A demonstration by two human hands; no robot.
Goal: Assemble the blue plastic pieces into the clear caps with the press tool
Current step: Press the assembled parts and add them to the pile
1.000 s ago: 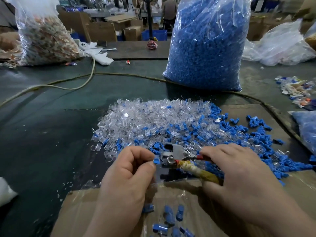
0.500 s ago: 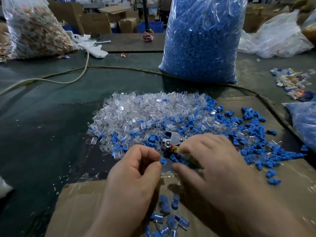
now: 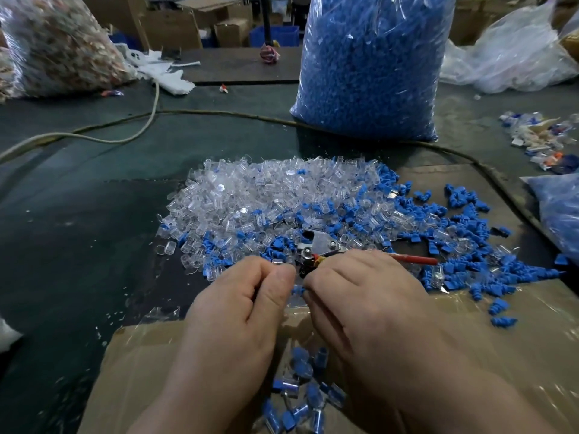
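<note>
A heap of clear caps [image 3: 250, 195] lies mid-table, with loose blue pieces [image 3: 463, 245] spread to its right. My left hand [image 3: 244, 308] pinches a small blue piece [image 3: 297, 289] between thumb and forefinger; whether a cap is in the pinch is hidden. My right hand [image 3: 363, 296] lies curled over the yellow handle of the press tool [image 3: 316, 242], and its forefinger tip touches the same blue piece. The tool's metal head shows just beyond my knuckles, and its red handle [image 3: 413, 260] sticks out to the right. Several assembled pieces [image 3: 300, 399] lie between my wrists.
Flat cardboard [image 3: 488, 339] under film covers the near table. A tall bag of blue pieces [image 3: 372, 64] stands behind the heap. A cable [image 3: 219, 112] crosses the dark tabletop. Another filled bag [image 3: 53, 45] is far left, scrap [image 3: 539, 139] far right.
My right hand has slid left over the tool so that its fingertips meet my left hand at the blue piece. The red handle now shows to the right.
</note>
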